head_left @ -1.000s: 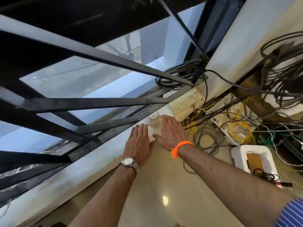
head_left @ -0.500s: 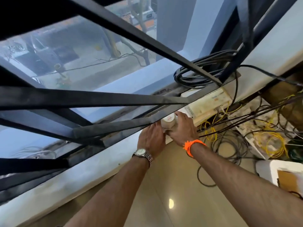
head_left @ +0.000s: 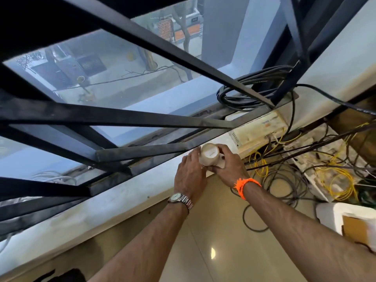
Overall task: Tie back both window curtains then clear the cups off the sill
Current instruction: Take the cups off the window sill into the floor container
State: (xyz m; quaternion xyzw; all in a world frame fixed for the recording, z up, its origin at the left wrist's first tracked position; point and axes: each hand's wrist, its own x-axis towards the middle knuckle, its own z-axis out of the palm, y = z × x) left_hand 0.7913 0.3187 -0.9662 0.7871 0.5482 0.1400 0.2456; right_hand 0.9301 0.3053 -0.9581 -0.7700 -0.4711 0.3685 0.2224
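Holding the cup (head_left: 209,157) between them, the left grip (head_left: 190,176) and the right grip (head_left: 227,167) curl round its sides, the left from the near side and the right from the far side.

Change noted: a second ago both grips lay flat with straight fingers on the sill (head_left: 122,200), with the cup upright between them. Half a second ago they closed on it. Now the cup is tipped, one round end facing the camera. It is held at the sill's inner edge, just under the lowest window bar (head_left: 162,151).

Judgement: the pick-up is made and the clearing of the sill is under way. The carry-off remains to be done.

Beyond the right grip a cream cable box (head_left: 258,131) takes up the sill. Yellow cables (head_left: 341,180) hang further to that grip's right. Below both grips is the tiled floor (head_left: 203,241).

Not established:
- Whether the cup's lower end touches the sill or is clear of it; the fingers cover that point.
- Whether the facing end is the mouth or the base, and whether this is one cup or a stack.
- What the white piece under the right grip's fingers is.
- Whether other cups remain, as the bars mask part of the sill.
- The state of the curtains, which are not in view, so that step cannot be checked.
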